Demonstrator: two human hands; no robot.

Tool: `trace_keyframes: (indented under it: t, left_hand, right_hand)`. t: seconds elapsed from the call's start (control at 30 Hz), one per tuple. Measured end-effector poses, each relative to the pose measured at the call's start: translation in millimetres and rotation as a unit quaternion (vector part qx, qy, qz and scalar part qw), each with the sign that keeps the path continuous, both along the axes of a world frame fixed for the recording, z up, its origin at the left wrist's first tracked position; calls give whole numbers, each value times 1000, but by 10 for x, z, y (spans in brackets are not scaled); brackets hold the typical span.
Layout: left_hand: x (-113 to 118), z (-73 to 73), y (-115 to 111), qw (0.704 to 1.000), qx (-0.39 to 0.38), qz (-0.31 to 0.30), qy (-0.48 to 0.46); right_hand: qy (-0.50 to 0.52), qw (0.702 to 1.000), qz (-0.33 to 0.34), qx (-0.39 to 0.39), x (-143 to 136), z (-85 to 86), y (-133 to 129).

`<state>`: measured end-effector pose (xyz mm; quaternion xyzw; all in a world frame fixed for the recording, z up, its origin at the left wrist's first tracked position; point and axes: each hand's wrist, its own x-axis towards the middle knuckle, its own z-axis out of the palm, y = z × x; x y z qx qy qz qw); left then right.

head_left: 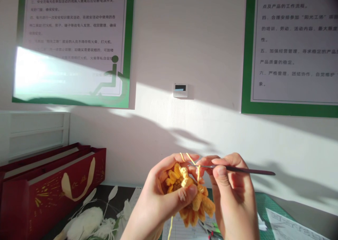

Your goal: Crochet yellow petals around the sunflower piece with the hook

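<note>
My left hand (165, 190) is closed around a crocheted piece (195, 212) of yellow-orange yarn with petal-like lobes, the thumb pressing on its front. Yellow yarn (185, 158) loops over the left index finger, and a loose strand hangs below that hand. Between thumb and fingers, my right hand (232, 187) grips a crochet hook (248, 170) with a dark handle. Its thin metal tip points left, near the raised left index finger, with a yarn loop on the shaft. The hand covers part of the hook.
Dark red gift bags (66, 183) stand at the left, beside white yarn (86, 222) and white leaf-shaped pieces. Beneath my hands are printed papers (290, 222), a green cutting mat (266, 204) and red-handled pliers (211, 231). Behind is a wall with green-framed posters (295, 50) and a small panel (180, 90).
</note>
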<state>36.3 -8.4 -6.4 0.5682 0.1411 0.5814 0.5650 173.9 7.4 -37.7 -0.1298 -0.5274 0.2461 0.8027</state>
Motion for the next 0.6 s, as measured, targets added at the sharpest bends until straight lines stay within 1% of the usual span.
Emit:
trace_keyframes:
  t: [0.1,0.4,0.53,0.6]
  left_hand:
    - [13,-3,9,1000,7,-3,-12]
    - [33,10,-14,999,-10,-2,-35]
    - [33,17,-51,1000,-15,12,-23]
    - [39,13,-81,999,-23,30,-13]
  right_hand:
    - [-11,1000,-10,24,20,-6,27]
    - [-15,998,-57,24,9,21,-13]
    - [-58,989,-122,52,-17,25,-39]
    - [-78,974,-187,98,-1,20,-33]
